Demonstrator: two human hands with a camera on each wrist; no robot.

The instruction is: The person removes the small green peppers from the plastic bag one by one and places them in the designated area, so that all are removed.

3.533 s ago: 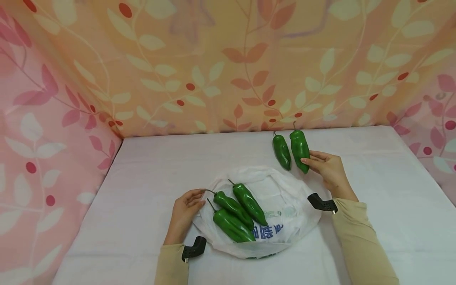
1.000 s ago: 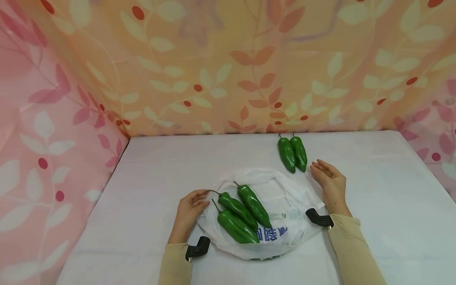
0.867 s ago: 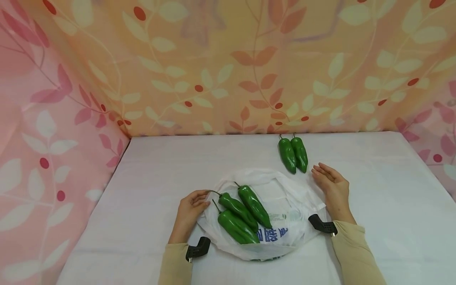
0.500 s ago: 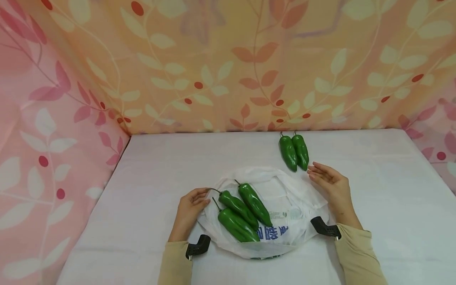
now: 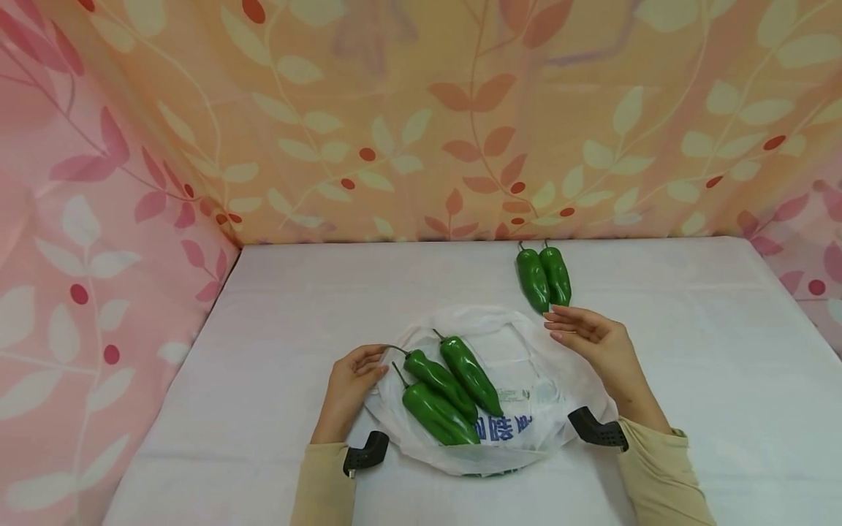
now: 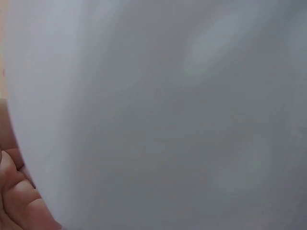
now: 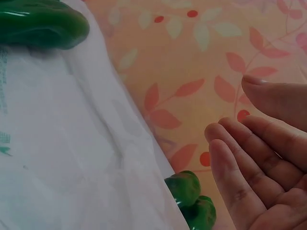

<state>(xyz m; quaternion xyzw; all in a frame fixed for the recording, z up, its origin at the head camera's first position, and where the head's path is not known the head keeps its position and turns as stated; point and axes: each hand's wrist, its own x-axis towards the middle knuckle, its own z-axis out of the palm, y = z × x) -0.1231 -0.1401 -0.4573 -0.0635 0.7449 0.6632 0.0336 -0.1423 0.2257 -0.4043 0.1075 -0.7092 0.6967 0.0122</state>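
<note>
While three long green peppers (image 5: 439,378) lie in the left part of the white plastic bag (image 5: 575,387), the left hand (image 5: 351,383) holds the bag's left rim, thumb and fingers curled in close together beside the peppers' stems. In the left wrist view the pale plastic fills almost everything, with bent fingers at the lower left edge. The right hand (image 5: 601,347) holds nothing: it reaches in over the bag's far right rim, fingers extended side by side with a slight bend, thumb set apart and palm turned inward. Its fingertips are right by the lower ends of two more green peppers (image 5: 533,281); whether they touch these or the bag I cannot tell.

The peppers in the bag are glossy, dark green and tapered, with thin stems to the upper left and tips to the lower right. The front two lie against each other, and the bag's near lip hides the end of the nearest. The bag is crumpled, its mouth facing up, with blue characters and small green print inside. The pair outside lies side by side beyond the bag on the white-covered surface (image 5: 296,299). Behind rises an orange cloth (image 5: 421,109) patterned with leaves. Beige sleeves (image 5: 324,482) cover both forearms, and each wrist carries a black mount (image 5: 597,429).
</note>
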